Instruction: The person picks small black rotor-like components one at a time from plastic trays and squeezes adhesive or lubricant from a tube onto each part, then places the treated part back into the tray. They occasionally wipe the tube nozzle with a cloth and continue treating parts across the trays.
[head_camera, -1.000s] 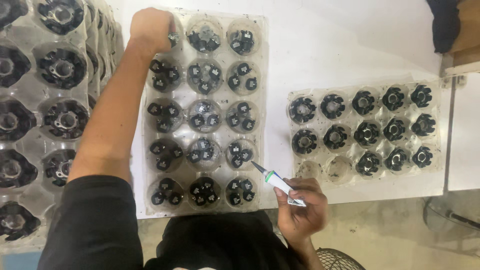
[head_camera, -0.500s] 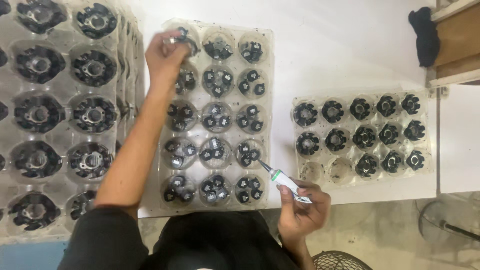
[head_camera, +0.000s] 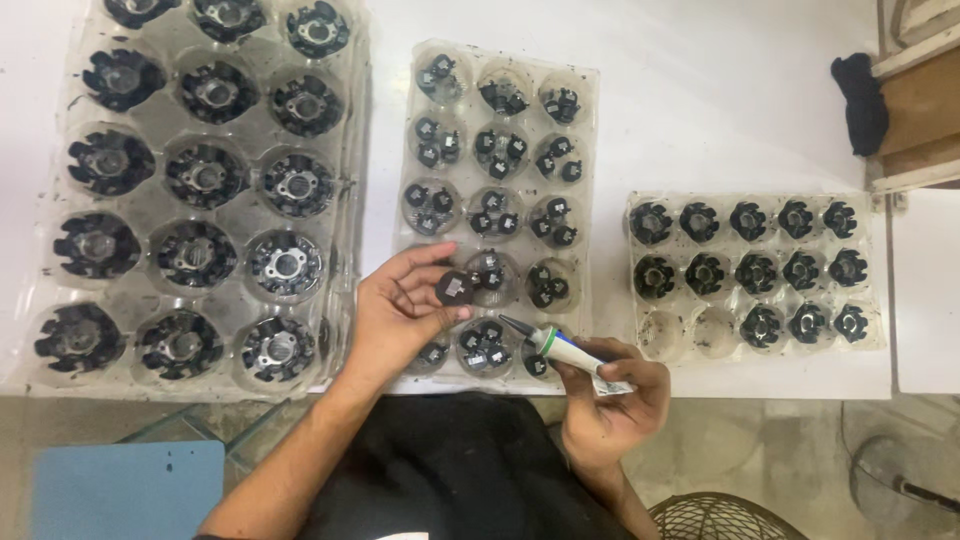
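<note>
My left hand (head_camera: 400, 305) holds a small round black part (head_camera: 456, 289) between thumb and fingers, just over the lower rows of the middle clear plastic tray (head_camera: 588, 150). That tray carries several cups of small black parts. My right hand (head_camera: 610, 390) grips a white squeeze tube with a dark pointed nozzle (head_camera: 550, 343); the nozzle points up and left toward the held part, a short gap away.
A large clear tray (head_camera: 150, 250) of big black round housings lies at the left. A smaller tray (head_camera: 870, 330) of black flower-shaped parts sits at the right, with two empty cups. A black cloth (head_camera: 860, 100) lies far right. A blue stool (head_camera: 125, 490) stands below the table edge.
My left hand came back from the tray's far top-left cup to the near rows, now holding a small black part. The right hand with the tube stayed put.
</note>
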